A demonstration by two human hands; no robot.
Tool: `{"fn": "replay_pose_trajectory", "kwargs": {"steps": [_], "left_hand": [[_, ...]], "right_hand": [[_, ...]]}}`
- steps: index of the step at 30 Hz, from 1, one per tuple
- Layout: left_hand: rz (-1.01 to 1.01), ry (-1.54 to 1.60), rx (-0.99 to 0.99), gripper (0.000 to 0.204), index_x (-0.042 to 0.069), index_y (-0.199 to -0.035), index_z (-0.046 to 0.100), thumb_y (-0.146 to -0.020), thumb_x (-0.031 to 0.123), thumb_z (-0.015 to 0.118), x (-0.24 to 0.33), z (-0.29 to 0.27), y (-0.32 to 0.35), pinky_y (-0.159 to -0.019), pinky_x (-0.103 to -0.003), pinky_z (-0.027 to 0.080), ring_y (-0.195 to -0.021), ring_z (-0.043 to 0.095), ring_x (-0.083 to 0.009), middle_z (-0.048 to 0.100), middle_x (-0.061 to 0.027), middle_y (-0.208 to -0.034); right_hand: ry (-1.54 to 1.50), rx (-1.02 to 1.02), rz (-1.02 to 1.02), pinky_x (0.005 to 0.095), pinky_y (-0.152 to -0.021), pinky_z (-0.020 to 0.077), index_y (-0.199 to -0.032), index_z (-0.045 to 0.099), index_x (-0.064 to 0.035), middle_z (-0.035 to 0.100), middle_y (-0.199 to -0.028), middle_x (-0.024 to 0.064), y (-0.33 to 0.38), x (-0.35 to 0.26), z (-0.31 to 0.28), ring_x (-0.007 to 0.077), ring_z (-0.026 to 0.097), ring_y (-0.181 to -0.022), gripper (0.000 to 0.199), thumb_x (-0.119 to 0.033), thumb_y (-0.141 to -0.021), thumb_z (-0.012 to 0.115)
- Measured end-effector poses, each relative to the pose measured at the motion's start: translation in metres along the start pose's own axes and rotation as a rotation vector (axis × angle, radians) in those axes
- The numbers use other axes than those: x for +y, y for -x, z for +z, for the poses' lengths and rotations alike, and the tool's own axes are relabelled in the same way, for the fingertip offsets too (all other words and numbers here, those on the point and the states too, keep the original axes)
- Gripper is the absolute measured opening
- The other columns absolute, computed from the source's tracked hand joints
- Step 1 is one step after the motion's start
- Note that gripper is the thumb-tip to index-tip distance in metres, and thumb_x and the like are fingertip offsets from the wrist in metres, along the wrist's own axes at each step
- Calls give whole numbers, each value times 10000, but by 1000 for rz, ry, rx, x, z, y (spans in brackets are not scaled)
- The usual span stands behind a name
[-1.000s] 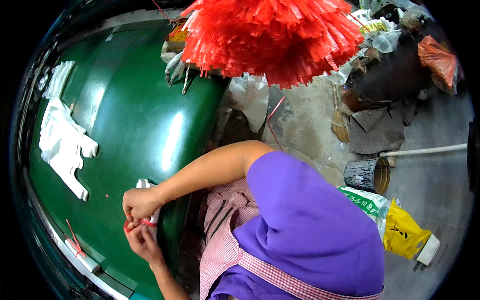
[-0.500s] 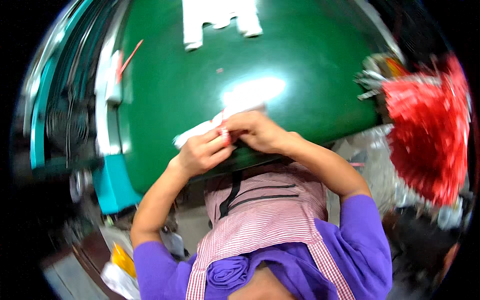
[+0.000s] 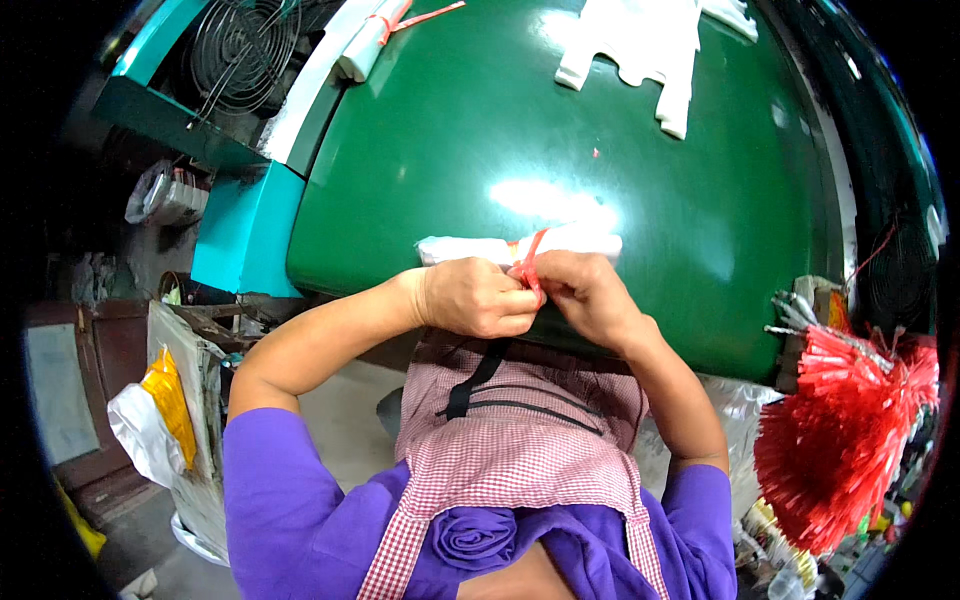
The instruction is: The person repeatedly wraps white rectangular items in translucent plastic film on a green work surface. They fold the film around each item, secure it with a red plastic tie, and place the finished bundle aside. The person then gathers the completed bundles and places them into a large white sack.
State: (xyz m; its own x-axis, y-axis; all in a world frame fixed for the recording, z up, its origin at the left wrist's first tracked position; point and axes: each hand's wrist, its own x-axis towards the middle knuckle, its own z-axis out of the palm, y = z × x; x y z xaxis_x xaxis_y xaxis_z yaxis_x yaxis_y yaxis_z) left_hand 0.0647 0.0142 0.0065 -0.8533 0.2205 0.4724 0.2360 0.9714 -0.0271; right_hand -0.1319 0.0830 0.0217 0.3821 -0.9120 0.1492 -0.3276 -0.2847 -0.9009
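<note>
Red plastic tie strip runs over a rolled bundle of white plastic bags that lies at the near edge of the glossy green counter. The left hand has its grip clamped together on the strip's near end, fingers curled into a fist just below the bundle. The right hand meets it from the right, its grip also pinched on the same red strip, so the two hands touch at the thumbs. The bundle lies crosswise, its left end sticking out beyond the left hand and its right end above the right hand.

Far on the counter lies a flat stack of white plastic carrier bags with their handles pointing near. At the far left edge sits another white rolled bundle tied in red. Left of the counter is a teal machine housing with a round wire fan guard at the far left. At the right, near the counter's edge, hangs a thick bunch of red plastic strips. The person wears a purple shirt and a red-and-white checked apron.
</note>
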Motion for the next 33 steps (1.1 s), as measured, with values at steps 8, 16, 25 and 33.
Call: {"fn": "replay_pose_trajectory", "kwargs": {"steps": [8, 16, 25, 33], "left_hand": [[-797, 490, 346, 133, 13, -754, 621, -770, 124, 691, -12, -13, 13, -655, -319, 523, -716, 642, -201, 639, -101, -995], [-1078, 410, 295, 158, 26, -757, 655, -760, 184, 660, -57, 10, 29, -623, -384, 484, -684, 627, -287, 652, -138, -754], [-1335, 710, 859, 253, 23, -1076, 646, -939, 213, 551, -112, -6, 81, -634, -271, 515, -754, 636, -109, 681, -86, -907], [-1056, -334, 560, 347, 79, -1208, 586, -874, 174, 604, -149, -11, 113, -953, -394, 429, -1172, 484, -323, 471, -152, -1330]], "right_hand": [[307, -37, 41, 411, -620, 482, -833, 589, -35, 562, -830, 152, -17, -6, -10, 327, 596, -699, 98, -110, -786, 631], [434, -117, -134, 406, -578, 442, -782, 543, -51, 495, -808, 116, 1, -26, 22, 297, 535, -716, 196, -116, -687, 700], [1002, -341, -252, 465, -959, 422, -1096, 520, -66, 596, -1124, 179, -95, 7, -8, 327, 570, -1082, 469, -144, -668, 695], [502, 212, -78, 421, -964, 422, -1353, 402, -6, 555, -1230, 262, -303, 104, -28, 387, 543, -1144, 580, -322, -901, 580]]}}
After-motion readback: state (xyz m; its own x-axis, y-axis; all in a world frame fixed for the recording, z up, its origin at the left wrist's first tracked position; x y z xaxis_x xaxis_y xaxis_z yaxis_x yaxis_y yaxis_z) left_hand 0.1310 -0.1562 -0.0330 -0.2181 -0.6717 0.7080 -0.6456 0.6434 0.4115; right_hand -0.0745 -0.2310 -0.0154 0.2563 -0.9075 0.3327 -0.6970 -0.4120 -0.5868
